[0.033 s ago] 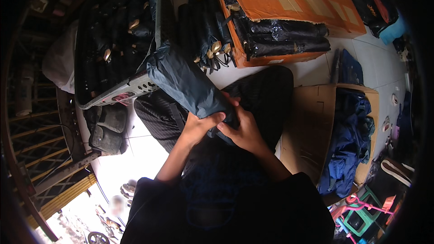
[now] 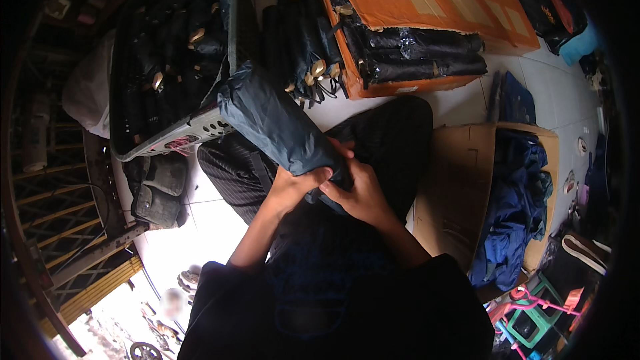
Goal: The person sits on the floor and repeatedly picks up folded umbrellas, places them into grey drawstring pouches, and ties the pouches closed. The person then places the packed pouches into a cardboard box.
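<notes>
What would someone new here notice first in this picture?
Probably the large orange carton at the top, right of centre, with dark wrapped bundles showing in its open side. Near the middle, the left grip and right grip hold a blue-grey roll. Blue fabric lies in a cardboard box at right.

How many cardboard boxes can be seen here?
2: an orange box at the top, right of centre, with dark rolls in it; and a brown box right of the right hand, with blue cloth inside. Others may be hidden.
</notes>
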`<state>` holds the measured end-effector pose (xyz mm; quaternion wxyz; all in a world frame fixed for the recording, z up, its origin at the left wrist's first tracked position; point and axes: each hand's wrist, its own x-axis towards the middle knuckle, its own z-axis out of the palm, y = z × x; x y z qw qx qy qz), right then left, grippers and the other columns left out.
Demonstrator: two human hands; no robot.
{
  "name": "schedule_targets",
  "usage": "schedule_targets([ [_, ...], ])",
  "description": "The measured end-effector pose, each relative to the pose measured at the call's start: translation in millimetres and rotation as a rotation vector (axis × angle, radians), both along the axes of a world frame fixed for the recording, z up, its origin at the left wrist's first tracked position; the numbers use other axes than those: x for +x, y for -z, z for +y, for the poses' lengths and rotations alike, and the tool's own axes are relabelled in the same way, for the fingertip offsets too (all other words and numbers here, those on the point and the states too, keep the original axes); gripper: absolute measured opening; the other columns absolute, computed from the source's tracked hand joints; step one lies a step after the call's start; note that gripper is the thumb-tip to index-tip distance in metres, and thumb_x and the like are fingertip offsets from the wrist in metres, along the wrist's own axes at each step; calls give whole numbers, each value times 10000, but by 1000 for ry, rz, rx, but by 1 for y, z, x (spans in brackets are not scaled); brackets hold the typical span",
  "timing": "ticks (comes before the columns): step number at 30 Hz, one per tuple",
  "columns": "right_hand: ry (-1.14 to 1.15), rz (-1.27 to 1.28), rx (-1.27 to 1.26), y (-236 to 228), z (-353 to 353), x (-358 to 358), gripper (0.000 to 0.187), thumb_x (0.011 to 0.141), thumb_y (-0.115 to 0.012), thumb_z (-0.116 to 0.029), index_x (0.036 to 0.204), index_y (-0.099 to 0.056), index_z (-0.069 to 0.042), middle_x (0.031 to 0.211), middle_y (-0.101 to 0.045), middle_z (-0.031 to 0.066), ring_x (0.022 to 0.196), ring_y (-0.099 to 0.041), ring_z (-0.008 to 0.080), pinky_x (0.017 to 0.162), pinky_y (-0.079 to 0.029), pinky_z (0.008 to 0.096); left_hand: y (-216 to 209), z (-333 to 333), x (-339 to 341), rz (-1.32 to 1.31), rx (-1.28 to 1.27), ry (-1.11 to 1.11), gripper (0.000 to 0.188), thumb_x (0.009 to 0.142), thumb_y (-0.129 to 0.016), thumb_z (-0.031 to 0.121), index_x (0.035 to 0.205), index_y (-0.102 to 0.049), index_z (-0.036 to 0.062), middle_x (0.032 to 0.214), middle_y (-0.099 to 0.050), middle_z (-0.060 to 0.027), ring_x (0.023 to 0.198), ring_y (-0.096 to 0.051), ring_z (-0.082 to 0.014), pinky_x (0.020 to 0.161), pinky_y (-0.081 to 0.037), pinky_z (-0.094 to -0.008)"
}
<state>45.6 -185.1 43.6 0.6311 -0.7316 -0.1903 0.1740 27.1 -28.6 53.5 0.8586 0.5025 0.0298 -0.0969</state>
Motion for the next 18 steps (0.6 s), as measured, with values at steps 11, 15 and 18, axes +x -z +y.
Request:
schedule_targets([
  [11, -211, 248, 219, 0, -14, 12, 690, 788, -731, -266, 1318, -415, 42, 1211, -550, 183, 1142, -539, 264, 960, -412, 369, -10, -1, 7, -77, -227, -67, 443, 727, -635, 96, 1139, -531, -28, 1018, -638, -169, 1174, -528, -364, 1029, -380, -466],
  [15, -172, 338, 147, -2, -12, 5, 659, 816, -702, -247, 1328, -408, 45, 1173, -561, 152, 1111, -531, 221, 948, -414, 344, -16, -3, 12, -78, -124, 3, 411, 734, -644, 131, 1098, -552, -35, 996, -638, -147, 1132, -557, -358, 1003, -403, -463],
  [18, -153, 486, 198, -5, -14, 1, 616, 825, -691, -232, 1310, -426, 41, 1150, -566, 133, 1094, -530, 185, 936, -418, 322, -17, -7, 7, -86, -43, 1, 378, 743, -650, 156, 1060, -574, -37, 1000, -640, -141, 1140, -552, -359, 1002, -401, -462],
])
